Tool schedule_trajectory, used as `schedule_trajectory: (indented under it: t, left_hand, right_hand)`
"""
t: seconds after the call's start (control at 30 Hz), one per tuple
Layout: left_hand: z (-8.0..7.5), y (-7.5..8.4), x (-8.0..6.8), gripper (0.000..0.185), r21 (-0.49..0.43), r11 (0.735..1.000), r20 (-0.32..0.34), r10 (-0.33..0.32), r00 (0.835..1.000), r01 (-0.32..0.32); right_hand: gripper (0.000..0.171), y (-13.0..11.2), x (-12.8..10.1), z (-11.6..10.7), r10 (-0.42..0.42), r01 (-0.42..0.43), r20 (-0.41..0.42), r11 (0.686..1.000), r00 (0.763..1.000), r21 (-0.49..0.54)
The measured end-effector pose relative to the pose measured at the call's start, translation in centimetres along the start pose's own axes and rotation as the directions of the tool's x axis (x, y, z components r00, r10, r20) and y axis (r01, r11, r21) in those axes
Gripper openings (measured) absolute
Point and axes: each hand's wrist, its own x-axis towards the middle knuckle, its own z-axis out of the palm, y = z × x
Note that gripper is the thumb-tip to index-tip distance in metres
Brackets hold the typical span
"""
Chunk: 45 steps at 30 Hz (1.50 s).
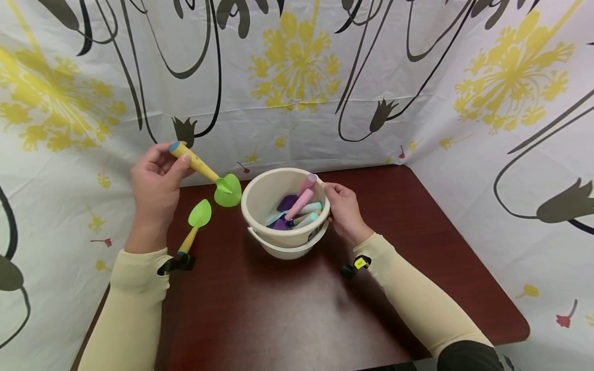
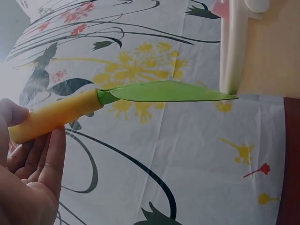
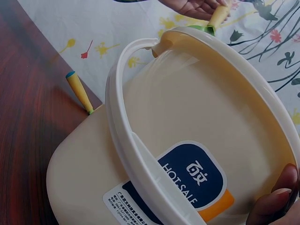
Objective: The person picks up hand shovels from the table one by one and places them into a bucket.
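My left hand (image 1: 157, 178) pinches the yellow handle of a small trowel (image 1: 197, 164), its green blade tilted down beside the bucket's left rim. Cream in colour, the bucket (image 1: 266, 236) stands on the table with its white carrying handle hanging down in front. Fingers of my right hand (image 1: 344, 208) grip the bucket's rim on the right. Inside lie several small tools with pink handles (image 1: 300, 203) and light blue handles (image 1: 308, 220), along with purple parts. A second green and yellow trowel (image 1: 199, 214) lies on the table near my left wrist.
The dark reddish-brown table (image 1: 287, 309) has a rounded right edge. A white cloth (image 1: 297, 139) with yellow flowers and grey stems hangs behind it and on both sides. Labels (image 3: 194, 176) are stuck to the bucket's side.
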Motion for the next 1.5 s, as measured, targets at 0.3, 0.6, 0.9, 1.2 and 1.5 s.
schedule_trajectory:
  t: [0.3, 0.6, 0.9, 1.2, 1.5]
  left_hand:
    - [0.8, 1.0, 0.6, 0.018, 0.009, 1.0, -0.002, 0.016, 1.0, -0.016]
    - [2.4, 0.1, 0.2, 0.019, 0.074, 0.997, 0.089, -0.038, 0.995, 0.031]
    - [4.2, -1.6, -0.6, 0.016, 0.103, 0.99, 0.174, -0.114, 0.978, 0.097]
    - [5.9, -4.1, -1.4, 0.018, 0.155, 0.966, 0.28, -0.244, 0.928, 0.207]
    - [7.2, -5.7, -1.7, 0.021, 0.25, 0.935, 0.368, -0.331, 0.869, 0.25]
  right_hand:
    - [0.032, 0.0, 0.0, 0.1, -0.011, 0.011, -0.013, 1.0, 1.0, -0.003]
    - [0.032, 0.2, 0.1, 0.0, -0.009, 0.009, -0.016, 1.0, 1.0, 0.003]
    - [0.03, 0.1, 0.1, 0.0, -0.019, 0.019, -0.017, 1.0, 1.0, 0.012]
    - [0.029, 0.0, -0.1, 0.1, -0.008, 0.008, -0.011, 1.0, 1.0, 0.019]
    - [0.026, 0.0, -0.1, 0.0, -0.009, 0.009, -0.009, 0.999, 1.0, 0.039]
